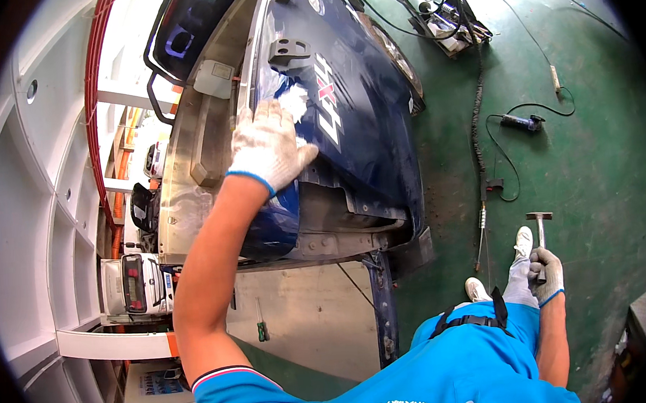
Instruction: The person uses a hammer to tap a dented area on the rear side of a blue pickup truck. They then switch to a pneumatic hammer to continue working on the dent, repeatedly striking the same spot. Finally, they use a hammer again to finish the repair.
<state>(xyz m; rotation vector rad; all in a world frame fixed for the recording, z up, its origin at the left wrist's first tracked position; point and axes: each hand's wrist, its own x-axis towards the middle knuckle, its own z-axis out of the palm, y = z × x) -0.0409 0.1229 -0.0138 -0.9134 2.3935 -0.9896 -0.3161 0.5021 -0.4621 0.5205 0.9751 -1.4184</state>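
My left hand (268, 144), in a white knit glove with a blue cuff, lies flat with its fingers stretched out on the upper edge of a dark blue truck side panel (369, 108). A pale bare patch (294, 103) shows at its fingertips, and below the hand the panel has a ragged cut-out with grey metal inside. Down by my leg, my right hand (547, 274), also gloved, is closed round the handle of a hammer (539, 224). The hammer's head points away from me, apart from the truck.
On the green floor to the right lie an angle grinder (521, 122) with its cord and a dark cable (476, 116) ending in a tool. A tool cart (446, 32) stands farther off. A green-handled screwdriver (261, 328) rests on the pale panel (308, 307) near me.
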